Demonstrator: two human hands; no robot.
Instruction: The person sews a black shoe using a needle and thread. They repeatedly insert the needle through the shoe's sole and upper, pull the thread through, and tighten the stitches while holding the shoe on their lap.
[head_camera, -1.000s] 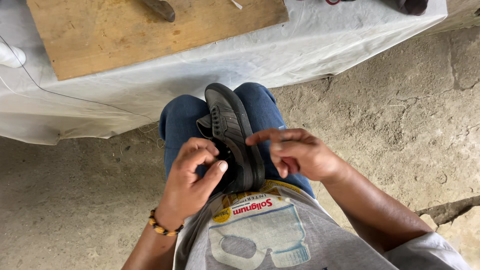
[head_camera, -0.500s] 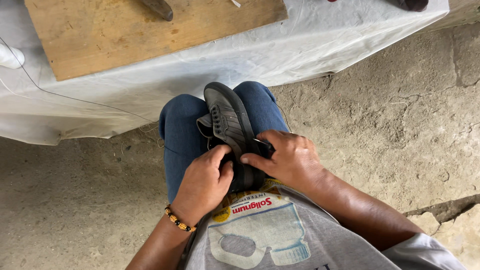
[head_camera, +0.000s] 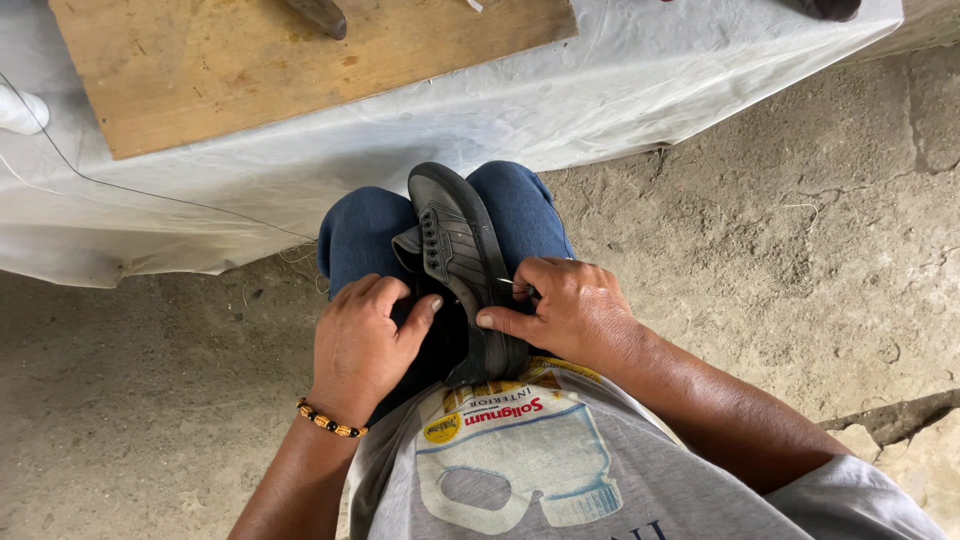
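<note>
shoe: a dark grey low lace-up shoe with a thick rubber sole (head_camera: 455, 250) lies on its side between the knees of the blue jeans (head_camera: 365, 235), toe pointing toward the table, heel against the belly.
left hand: the left hand (head_camera: 362, 345) is curled over the opening and heel, thumb pressed on the upper, fingers closed on the shoe.
right hand: the right hand (head_camera: 565, 310) wraps the sole edge from the outer side; thumb lies flat along the sole, and the fingertips pinch a thin pale needle-like sliver (head_camera: 512, 284) at the seam. what it is cannot be told for sure.
handling: likely light; the upper looks soft and will fold under pressure, the sole stiff and grippy. the firm hold is at sole and heel, with the knees as a clamp.
nearby: a white cloth-covered table (head_camera: 640, 80) with a bare wooden board (head_camera: 250, 70) stands just ahead; rough concrete floor (head_camera: 780, 250) all round; a beaded bracelet (head_camera: 328, 421) on the left wrist.
</note>
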